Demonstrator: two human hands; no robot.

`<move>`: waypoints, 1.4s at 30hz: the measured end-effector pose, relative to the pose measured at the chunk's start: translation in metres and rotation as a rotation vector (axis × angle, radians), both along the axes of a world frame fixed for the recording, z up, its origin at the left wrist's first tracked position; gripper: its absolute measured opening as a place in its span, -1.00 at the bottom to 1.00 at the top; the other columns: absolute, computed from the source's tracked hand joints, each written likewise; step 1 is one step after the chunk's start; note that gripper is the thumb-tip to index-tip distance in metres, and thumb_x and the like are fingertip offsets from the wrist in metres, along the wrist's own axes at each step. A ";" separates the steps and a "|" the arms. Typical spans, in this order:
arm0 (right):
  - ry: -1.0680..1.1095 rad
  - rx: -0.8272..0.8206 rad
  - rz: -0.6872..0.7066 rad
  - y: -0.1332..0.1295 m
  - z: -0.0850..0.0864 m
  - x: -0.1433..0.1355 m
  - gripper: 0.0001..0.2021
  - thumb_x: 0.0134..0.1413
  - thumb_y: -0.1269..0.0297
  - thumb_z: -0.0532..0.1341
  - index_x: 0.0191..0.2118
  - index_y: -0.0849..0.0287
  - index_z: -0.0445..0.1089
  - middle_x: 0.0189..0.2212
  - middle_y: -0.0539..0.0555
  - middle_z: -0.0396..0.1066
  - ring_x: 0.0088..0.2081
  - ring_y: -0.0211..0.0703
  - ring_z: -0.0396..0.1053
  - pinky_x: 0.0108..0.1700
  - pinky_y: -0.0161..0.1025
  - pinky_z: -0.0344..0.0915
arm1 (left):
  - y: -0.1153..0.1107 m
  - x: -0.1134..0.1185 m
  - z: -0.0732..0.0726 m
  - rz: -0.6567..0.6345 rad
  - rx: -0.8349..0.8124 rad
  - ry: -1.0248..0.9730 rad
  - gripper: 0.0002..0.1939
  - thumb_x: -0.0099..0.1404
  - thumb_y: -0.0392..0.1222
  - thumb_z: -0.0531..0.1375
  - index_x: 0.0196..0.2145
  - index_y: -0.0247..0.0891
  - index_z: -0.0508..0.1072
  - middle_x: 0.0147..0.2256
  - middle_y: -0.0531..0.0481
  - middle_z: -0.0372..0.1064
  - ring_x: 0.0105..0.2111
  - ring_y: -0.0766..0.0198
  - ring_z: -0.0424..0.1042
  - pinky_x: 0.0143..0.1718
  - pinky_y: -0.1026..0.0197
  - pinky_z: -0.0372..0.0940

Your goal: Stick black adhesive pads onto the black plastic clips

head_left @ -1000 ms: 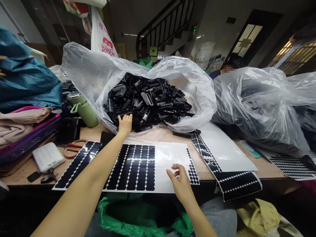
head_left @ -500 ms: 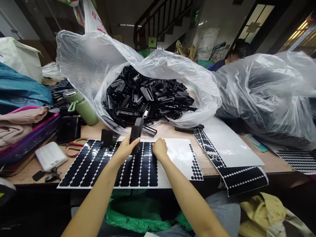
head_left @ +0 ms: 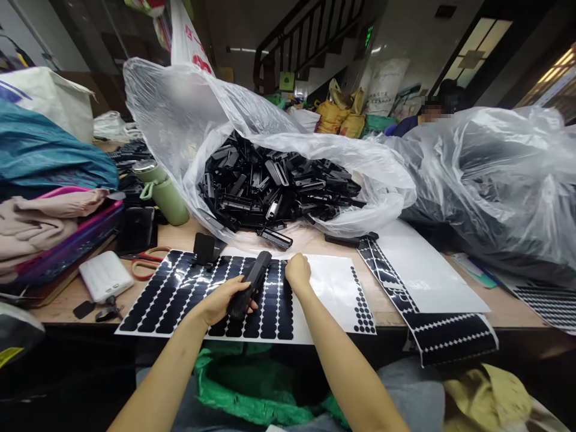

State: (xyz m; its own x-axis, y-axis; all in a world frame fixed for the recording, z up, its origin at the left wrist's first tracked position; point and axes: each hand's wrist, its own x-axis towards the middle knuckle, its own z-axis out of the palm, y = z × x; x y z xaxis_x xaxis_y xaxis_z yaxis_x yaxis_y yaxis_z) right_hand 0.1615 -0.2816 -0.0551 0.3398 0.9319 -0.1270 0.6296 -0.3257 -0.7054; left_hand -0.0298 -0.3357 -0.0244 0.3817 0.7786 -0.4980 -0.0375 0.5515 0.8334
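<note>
The step in hand looks like lifting a black sticker off the sheet while a part is held ready. The left hand point(head_left: 227, 300) has its fingers wrapped around a black plastic part point(head_left: 252, 283), tilted above the sheet point(head_left: 324, 282), its far end leaning right. The right hand point(head_left: 297, 271) is curled narrow at the far end of the rightmost column of long black stickers point(head_left: 285, 306); its fingertips are hidden, so I cannot tell whether they pinch one. The next move seems to call for a clean peel by the right fingers, with the part kept steady and turned to face them.

More black parts point(head_left: 252, 180) fill the open plastic bag point(head_left: 384, 180) on the far side of the surface point(head_left: 310, 240).

Half a second ago the left hand held the part more upright and farther from the person; now it is lower and laid over. The right hand is at the same column end as then.
</note>
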 end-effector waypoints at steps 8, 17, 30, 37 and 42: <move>0.386 0.131 0.125 -0.005 -0.002 0.010 -0.82 -0.22 0.20 0.11 -0.63 0.18 0.25 -0.64 0.04 0.30 -0.50 -0.16 0.27 -0.41 -0.26 0.17 | 0.000 -0.001 -0.013 0.190 0.004 -0.027 -0.71 0.09 -0.04 0.15 -0.37 -0.34 0.27 -0.47 -0.08 0.39 -0.65 0.32 0.38 -0.65 0.31 0.22; 0.755 0.142 0.268 -0.055 0.056 0.038 -0.71 -0.26 0.05 0.23 -0.51 0.19 0.29 -0.49 0.01 0.30 -0.40 -0.22 0.23 -0.32 -0.27 0.18 | 0.000 -0.001 0.020 0.053 -0.053 -0.097 -0.76 0.06 -0.10 0.15 -0.41 -0.36 0.29 -0.58 -0.02 0.36 -0.58 0.24 0.43 -0.65 0.34 0.20; 0.432 0.111 0.574 -0.103 0.096 0.002 -0.82 0.01 0.23 0.06 -0.53 0.15 0.23 -0.16 0.09 0.25 -0.04 -0.13 0.19 -0.05 -0.15 0.12 | -0.007 0.037 0.043 -0.134 -0.074 -0.013 -0.78 0.08 -0.12 0.12 -0.40 -0.36 0.35 -0.55 -0.04 0.37 -0.60 0.24 0.39 -0.67 0.30 0.18; 0.360 0.096 0.549 -0.106 0.089 0.001 -0.82 0.02 0.26 0.05 -0.54 0.15 0.23 -0.18 0.10 0.23 -0.06 -0.10 0.19 -0.10 -0.16 0.16 | -0.009 0.045 0.039 -0.152 -0.074 0.030 -0.80 0.05 -0.11 0.12 -0.45 -0.32 0.31 -0.58 0.01 0.33 -0.63 0.29 0.35 -0.67 0.32 0.15; 0.340 0.085 0.534 -0.107 0.086 0.001 -0.83 0.02 0.25 0.05 -0.53 0.14 0.23 -0.19 0.11 0.22 -0.12 -0.09 0.22 -0.16 -0.15 0.21 | -0.010 0.046 0.036 -0.186 -0.059 0.023 -0.80 0.04 -0.08 0.13 -0.46 -0.28 0.28 -0.56 0.03 0.33 -0.61 0.30 0.36 -0.65 0.31 0.16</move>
State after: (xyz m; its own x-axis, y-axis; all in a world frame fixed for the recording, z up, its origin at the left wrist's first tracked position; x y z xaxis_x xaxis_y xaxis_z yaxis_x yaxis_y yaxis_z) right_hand 0.1629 -0.3884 0.0304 -0.2204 0.9733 -0.0637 0.4258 0.0373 -0.9040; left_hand 0.0167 -0.3461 0.0119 0.5040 0.6653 -0.5509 0.0881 0.5949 0.7990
